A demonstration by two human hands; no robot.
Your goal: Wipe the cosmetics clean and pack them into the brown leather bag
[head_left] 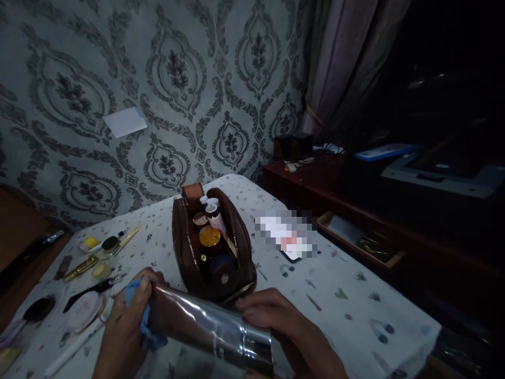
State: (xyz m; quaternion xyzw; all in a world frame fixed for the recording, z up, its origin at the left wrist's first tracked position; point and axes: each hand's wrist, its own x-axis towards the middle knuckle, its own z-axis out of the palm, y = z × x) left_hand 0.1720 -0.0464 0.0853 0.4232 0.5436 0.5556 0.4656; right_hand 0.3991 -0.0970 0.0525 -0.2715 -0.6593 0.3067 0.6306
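Observation:
A shiny metallic tube point(205, 321) lies across the front of the view, held between both hands. My left hand point(128, 321) is closed round a blue cloth point(152, 326), which is pressed against the tube's left end. The fingers of my right hand point(284, 326) wrap over the wider, capped right end. Just beyond the tube stands an open brown toiletry bag point(181, 237), unzipped. Inside it are a small white-capped bottle point(214, 215), a jar with an orange-yellow lid point(210, 237) and a dark round item point(223, 269).
Several cosmetics and brushes lie on the left of the patterned tablecloth point(327, 300), among them a pale round compact point(84, 310) and a gold tube point(80, 268). A phone point(290, 237) with a blurred screen lies right of the bag. An open drawer point(361, 239) borders the right side.

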